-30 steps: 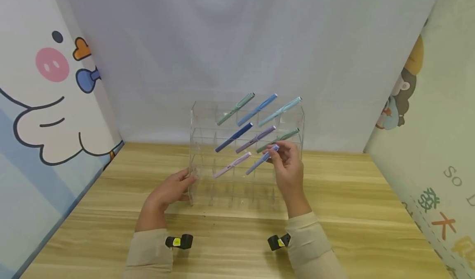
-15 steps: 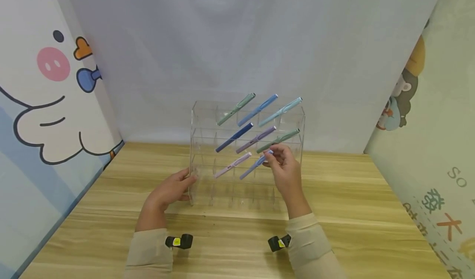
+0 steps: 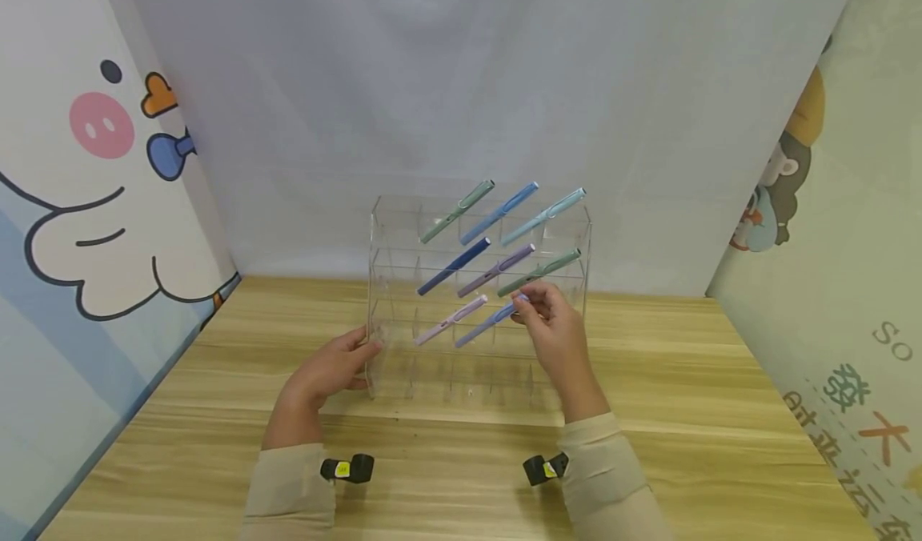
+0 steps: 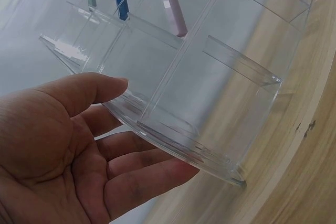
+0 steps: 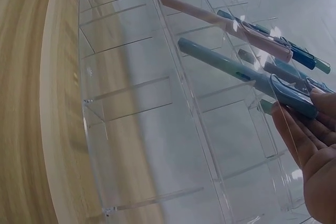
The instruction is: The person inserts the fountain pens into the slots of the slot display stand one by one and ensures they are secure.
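A clear acrylic pen rack (image 3: 382, 285) with stepped tiers stands on the table. The left hand (image 3: 333, 371) grips its left side panel, thumb on one face and fingers on the other, as the left wrist view shows. Between thumb and fingertips the right hand (image 3: 558, 337) pinches the cap end of a periwinkle pen (image 3: 479, 329), slanted on the third tier, right of a pale pink pen (image 3: 450, 321). The same pen (image 5: 226, 66) looks light blue in the right wrist view. A green pen (image 3: 555, 267) lies just above the right hand, partly hidden by it.
On the top tier slant a green pen (image 3: 457, 213), a blue pen (image 3: 500, 213) and a light blue pen (image 3: 543, 217). The second tier also holds a navy pen (image 3: 454, 267) and a purple pen (image 3: 497, 270). A pale curtain (image 3: 461, 85) hangs behind the table (image 3: 446, 477).
The right hand has brought the periwinkle pen left and slightly down onto the third tier beside the pale pink pen. The left hand keeps its grip on the rack.
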`<control>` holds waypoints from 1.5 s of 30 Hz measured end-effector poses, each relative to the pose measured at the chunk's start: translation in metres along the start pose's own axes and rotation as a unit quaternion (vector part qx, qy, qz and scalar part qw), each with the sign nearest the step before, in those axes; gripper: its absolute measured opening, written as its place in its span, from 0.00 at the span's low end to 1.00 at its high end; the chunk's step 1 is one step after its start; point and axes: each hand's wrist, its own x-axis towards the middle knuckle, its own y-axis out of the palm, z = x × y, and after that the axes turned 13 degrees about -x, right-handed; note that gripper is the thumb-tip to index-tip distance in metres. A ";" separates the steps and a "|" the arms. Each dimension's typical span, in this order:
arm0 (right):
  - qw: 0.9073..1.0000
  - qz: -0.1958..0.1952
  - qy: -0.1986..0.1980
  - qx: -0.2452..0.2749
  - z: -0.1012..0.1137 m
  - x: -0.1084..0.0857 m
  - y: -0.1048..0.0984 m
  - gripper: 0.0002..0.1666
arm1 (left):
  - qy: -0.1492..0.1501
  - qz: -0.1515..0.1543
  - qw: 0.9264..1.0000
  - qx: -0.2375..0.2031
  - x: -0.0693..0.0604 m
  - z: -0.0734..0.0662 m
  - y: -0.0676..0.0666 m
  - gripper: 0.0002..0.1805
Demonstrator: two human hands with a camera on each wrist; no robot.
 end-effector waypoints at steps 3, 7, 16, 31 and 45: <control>1.000 0.008 0.005 -0.004 0.000 0.000 -0.003 0.14 | -0.001 -0.001 1.000 0.001 0.000 0.000 0.000 0.40; 1.000 0.014 0.009 -0.021 0.000 0.000 -0.006 0.14 | -0.002 -0.003 1.000 0.002 0.000 0.000 0.001 0.40; 0.999 0.018 0.012 -0.030 0.001 -0.001 -0.008 0.16 | -0.003 -0.003 1.000 0.008 -0.002 -0.002 0.002 0.40; 0.999 0.026 0.002 -0.026 0.000 -0.002 -0.014 0.23 | -0.002 -0.006 1.000 0.002 -0.002 -0.002 0.004 0.38; 0.997 -0.050 -0.028 0.043 -0.014 -0.003 -0.055 0.20 | 0.027 -0.024 0.998 0.051 -0.009 -0.013 0.004 0.41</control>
